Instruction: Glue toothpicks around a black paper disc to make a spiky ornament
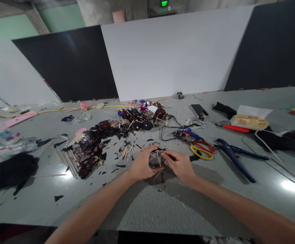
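Low over the table, my left hand [143,164] curves its thumb and fingers around the rim of a small round stick frame [158,158] edged with dark material. My right hand [181,166] pinches at the frame's right side; whatever is between those fingertips is too small to make out. Just left of the hands lies a loose bunch of thin wooden sticks [128,151] among black scraps. Beyond them sits a cluster of dark fabric pieces with spoked sticks [137,120]. Dark reddish fabric [87,152] is heaped farther left.
Yellow-and-red-handled scissors [200,152] lie right of my hands beside a blue glue gun [190,133]. Farther right are dark blue pliers [235,157], a red cutter [236,128], a wipes packet [249,122] and a phone [198,109]. Black cloth [10,173] rests at left.
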`<state>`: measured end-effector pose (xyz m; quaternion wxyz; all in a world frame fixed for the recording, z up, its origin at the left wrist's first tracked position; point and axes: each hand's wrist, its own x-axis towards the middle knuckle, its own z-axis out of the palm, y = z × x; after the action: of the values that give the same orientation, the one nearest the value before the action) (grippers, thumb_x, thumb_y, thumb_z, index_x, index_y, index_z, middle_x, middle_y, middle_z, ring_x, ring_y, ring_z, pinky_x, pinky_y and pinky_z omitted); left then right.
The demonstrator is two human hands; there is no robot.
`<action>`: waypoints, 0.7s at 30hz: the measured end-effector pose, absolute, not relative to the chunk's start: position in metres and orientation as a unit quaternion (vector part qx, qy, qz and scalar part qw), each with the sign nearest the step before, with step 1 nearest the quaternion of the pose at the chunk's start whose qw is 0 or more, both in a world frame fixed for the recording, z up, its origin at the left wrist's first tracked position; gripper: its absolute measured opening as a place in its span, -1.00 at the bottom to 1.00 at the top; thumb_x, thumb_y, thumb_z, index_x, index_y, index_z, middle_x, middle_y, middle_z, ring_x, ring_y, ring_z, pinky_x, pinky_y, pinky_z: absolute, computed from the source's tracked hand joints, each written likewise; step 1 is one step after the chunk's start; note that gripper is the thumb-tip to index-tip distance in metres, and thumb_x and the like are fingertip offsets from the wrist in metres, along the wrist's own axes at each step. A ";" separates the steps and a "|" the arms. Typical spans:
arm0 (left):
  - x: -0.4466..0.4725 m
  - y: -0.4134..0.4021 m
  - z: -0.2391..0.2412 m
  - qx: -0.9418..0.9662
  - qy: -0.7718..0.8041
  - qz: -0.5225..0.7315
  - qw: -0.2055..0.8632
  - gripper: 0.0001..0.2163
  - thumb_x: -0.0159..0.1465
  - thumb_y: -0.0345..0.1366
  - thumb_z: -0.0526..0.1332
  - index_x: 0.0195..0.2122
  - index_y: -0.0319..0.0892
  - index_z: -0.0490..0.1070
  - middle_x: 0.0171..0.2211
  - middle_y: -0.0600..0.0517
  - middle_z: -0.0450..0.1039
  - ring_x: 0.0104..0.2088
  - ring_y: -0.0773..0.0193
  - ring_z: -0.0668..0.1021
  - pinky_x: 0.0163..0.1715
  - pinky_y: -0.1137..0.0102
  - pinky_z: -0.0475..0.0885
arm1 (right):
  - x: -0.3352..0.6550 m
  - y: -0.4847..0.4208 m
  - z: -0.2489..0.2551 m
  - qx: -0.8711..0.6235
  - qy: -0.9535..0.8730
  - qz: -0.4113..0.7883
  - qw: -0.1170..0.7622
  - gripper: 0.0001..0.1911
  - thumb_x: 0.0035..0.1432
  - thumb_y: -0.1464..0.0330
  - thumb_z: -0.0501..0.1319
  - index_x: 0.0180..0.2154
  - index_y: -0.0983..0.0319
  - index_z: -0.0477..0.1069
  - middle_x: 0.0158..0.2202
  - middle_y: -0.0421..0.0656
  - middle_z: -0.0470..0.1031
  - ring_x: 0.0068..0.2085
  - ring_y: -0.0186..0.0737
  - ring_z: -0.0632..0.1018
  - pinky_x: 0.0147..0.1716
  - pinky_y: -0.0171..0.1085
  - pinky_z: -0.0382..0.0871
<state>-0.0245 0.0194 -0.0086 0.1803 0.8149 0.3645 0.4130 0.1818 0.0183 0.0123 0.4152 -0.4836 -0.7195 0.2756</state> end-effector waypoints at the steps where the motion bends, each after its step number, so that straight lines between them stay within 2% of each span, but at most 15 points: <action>1: -0.024 0.019 -0.009 0.815 0.364 0.414 0.179 -0.27 0.19 -0.08 0.47 0.29 -0.09 0.15 0.25 -0.24 0.37 0.28 -0.08 0.45 0.26 -0.05 0.40 | 0.182 0.019 0.012 -0.483 -0.722 0.269 0.416 -0.61 0.37 0.06 0.17 -0.32 0.15 0.61 -0.48 -0.18 0.59 -0.47 -0.19 0.54 -0.42 -0.25 0.38; 11: -0.024 0.019 -0.009 0.817 0.367 0.409 0.176 -0.27 0.18 -0.09 0.47 0.28 -0.10 0.16 0.25 -0.25 0.37 0.27 -0.10 0.46 0.26 -0.06 0.41 | 0.182 0.021 0.003 -0.473 -0.723 0.264 0.429 -0.68 0.36 0.10 0.20 -0.25 0.14 0.63 -0.36 -0.17 0.68 -0.36 -0.14 0.64 -0.31 -0.23 0.46; 21: -0.025 0.020 -0.011 0.814 0.369 0.410 0.183 -0.26 0.17 -0.11 0.49 0.28 -0.09 0.15 0.26 -0.24 0.36 0.28 -0.10 0.45 0.26 -0.07 0.41 | 0.182 0.019 0.008 -0.474 -0.738 0.242 0.415 -0.65 0.36 0.09 0.19 -0.32 0.16 0.59 -0.43 -0.16 0.64 -0.41 -0.16 0.62 -0.37 -0.24 0.41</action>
<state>-0.0249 0.0197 -0.0105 0.1831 0.8139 0.3689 0.4099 0.1821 0.0193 0.0077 0.4146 -0.4739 -0.7381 0.2422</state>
